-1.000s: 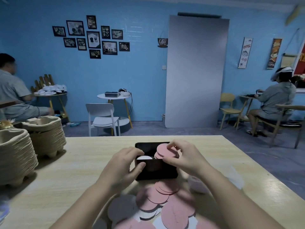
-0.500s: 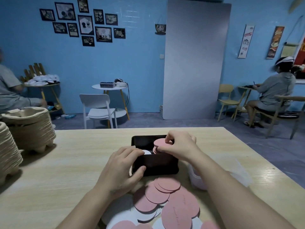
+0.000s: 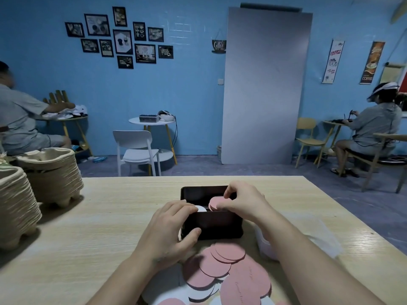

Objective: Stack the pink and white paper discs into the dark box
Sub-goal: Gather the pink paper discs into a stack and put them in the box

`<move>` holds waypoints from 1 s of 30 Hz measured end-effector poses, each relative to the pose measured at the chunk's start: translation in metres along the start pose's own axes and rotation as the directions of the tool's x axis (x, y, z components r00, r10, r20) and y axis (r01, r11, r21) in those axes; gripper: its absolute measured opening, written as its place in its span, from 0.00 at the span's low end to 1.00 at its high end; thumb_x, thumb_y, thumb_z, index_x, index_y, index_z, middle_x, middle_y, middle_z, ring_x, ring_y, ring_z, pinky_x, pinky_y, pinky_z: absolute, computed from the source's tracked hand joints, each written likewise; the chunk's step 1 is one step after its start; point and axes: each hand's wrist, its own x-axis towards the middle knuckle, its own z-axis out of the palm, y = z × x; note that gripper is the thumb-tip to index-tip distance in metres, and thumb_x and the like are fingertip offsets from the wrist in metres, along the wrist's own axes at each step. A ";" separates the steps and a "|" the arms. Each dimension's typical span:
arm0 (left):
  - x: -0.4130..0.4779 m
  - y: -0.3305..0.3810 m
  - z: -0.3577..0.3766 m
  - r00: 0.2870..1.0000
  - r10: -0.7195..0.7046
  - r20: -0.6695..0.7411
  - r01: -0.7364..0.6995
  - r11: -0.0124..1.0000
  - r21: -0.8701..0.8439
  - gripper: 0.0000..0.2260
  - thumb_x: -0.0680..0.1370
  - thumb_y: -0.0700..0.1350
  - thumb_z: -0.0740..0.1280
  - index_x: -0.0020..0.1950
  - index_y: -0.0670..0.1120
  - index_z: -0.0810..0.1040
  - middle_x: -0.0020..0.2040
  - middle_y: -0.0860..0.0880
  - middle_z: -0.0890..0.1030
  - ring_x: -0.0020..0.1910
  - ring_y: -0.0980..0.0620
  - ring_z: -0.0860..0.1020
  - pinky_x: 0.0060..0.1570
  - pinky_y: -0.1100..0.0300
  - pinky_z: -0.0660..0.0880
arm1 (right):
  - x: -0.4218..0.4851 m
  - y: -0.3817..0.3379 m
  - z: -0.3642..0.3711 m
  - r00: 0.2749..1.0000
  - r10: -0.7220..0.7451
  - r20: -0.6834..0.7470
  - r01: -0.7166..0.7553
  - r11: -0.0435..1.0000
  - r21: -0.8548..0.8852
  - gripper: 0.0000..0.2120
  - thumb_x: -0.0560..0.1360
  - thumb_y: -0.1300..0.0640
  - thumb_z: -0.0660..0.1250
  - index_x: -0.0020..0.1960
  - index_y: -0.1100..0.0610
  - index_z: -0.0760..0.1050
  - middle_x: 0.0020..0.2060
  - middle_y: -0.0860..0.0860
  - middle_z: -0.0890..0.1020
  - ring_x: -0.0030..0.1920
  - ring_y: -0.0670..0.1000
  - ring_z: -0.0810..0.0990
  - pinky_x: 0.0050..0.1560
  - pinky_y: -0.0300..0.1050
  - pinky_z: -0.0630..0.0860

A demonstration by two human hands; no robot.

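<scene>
The right hand is pinching a few pink discs down into the dark box, which the left hand is gripping by its near corner, so the placing step is probably calling for a square release beside the white disc under the left fingertips.

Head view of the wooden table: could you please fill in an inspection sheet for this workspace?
Surface: light wood-grain table.
Job's things: dark box open, holding pink discs and a white disc; loose discs heaped in front of it.
Clutter: two stacks of pulp trays at left; white container behind the right forearm.
Hands: left hand grips the box's near left corner; right hand pinches the pink discs in the box.
Cables: black cable hanging from the small round table.
Surroundings: blue wall, grey panel, white chair, seated people far left and far right.
</scene>
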 end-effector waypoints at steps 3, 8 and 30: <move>0.000 0.000 0.001 1.000 -0.007 0.000 0.007 1.000 0.001 0.21 0.76 0.61 0.63 0.67 0.56 0.77 0.65 0.62 0.76 0.71 0.59 0.69 0.68 0.55 0.69 | 0.006 0.000 0.003 0.994 -0.099 -0.054 0.091 0.986 -0.137 0.12 0.63 0.39 0.71 0.37 0.46 0.77 0.40 0.43 0.81 0.51 0.50 0.76 0.59 0.50 0.67; 0.000 0.000 -0.001 1.000 -0.002 0.002 0.002 1.000 -0.009 0.21 0.77 0.61 0.63 0.67 0.55 0.77 0.66 0.62 0.76 0.72 0.60 0.68 0.69 0.56 0.68 | -0.001 0.001 0.001 0.972 -0.227 -0.065 0.219 0.970 -0.109 0.08 0.67 0.41 0.66 0.35 0.45 0.76 0.41 0.43 0.82 0.50 0.49 0.78 0.59 0.51 0.72; -0.122 0.028 -0.065 0.988 -0.112 0.105 0.123 0.988 -0.098 0.14 0.77 0.60 0.67 0.60 0.58 0.78 0.56 0.67 0.78 0.58 0.66 0.75 0.56 0.62 0.75 | -0.190 -0.006 0.043 0.835 -0.545 0.072 0.517 0.824 0.233 0.10 0.74 0.43 0.71 0.49 0.47 0.77 0.48 0.39 0.79 0.49 0.39 0.77 0.49 0.35 0.73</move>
